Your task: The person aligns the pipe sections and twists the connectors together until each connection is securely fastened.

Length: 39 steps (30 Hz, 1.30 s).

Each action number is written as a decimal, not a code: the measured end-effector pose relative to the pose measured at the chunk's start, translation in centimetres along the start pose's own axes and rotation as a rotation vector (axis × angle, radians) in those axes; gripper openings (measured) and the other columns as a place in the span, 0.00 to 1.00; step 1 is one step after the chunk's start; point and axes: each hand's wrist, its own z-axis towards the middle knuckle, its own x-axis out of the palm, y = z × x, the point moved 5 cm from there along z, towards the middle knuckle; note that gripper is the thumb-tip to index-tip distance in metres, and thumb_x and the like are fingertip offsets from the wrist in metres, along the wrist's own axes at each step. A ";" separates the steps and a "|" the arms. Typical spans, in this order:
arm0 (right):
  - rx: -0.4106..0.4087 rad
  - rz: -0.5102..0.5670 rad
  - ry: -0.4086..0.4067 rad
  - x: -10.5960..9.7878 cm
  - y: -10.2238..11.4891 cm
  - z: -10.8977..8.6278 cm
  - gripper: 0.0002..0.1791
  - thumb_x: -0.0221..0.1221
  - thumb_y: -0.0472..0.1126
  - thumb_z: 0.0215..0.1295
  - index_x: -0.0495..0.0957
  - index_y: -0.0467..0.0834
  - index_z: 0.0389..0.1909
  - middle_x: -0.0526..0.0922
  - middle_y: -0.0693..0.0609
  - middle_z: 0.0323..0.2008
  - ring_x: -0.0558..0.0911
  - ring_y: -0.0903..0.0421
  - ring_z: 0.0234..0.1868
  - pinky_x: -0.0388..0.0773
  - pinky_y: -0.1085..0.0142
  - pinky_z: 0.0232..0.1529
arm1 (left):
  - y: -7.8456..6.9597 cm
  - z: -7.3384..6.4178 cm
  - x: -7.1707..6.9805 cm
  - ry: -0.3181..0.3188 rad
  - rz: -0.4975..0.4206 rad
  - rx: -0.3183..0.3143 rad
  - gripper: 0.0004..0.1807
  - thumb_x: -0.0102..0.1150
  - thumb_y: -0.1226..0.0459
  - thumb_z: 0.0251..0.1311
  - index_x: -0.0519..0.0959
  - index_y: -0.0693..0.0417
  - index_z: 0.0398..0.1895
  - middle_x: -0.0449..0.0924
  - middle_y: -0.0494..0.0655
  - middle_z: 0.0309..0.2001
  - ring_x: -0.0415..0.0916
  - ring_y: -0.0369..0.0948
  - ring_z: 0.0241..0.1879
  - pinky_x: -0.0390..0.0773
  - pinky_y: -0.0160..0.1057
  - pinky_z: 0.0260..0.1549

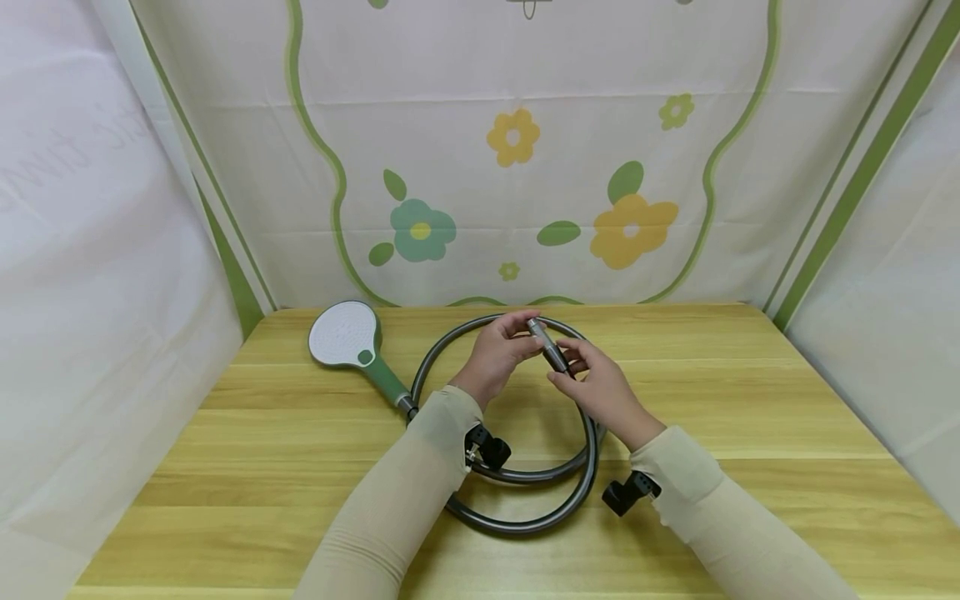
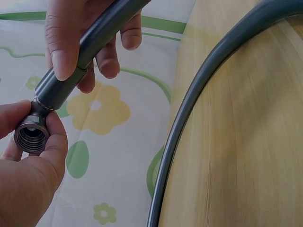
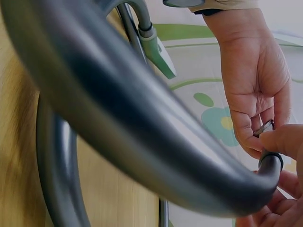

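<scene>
A dark grey shower hose [image 1: 525,527] lies in loops on the table, its free end raised between both hands. My left hand [image 1: 498,354] pinches the metal threaded nut [image 2: 31,134] at that end between thumb and finger; the nut's open, threaded mouth faces the left wrist camera. Just behind it, my right hand [image 1: 600,390] grips the smooth end sleeve [image 2: 59,90] and the hose beside it. The other end of the hose joins a green shower head [image 1: 386,379] with a white spray face, lying face up at the table's far left.
The wooden table [image 1: 750,500] spreads out around the hose. Behind it hangs a white cloth with printed flowers [image 1: 633,232], and white cloth walls stand on both sides. A black wrist camera [image 1: 487,447] sits on the left wrist, another [image 1: 630,492] on the right.
</scene>
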 end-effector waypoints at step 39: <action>-0.012 0.055 -0.036 -0.1 0.2 -0.2 0.22 0.59 0.42 0.68 0.74 0.38 0.59 0.81 0.44 0.42 0.77 0.53 0.38 0.75 0.64 0.31 | 0.3 0.1 0.0 0.006 -0.001 0.015 0.23 0.58 0.75 0.62 0.74 0.55 0.61 0.75 0.53 0.55 0.77 0.43 0.49 0.78 0.40 0.52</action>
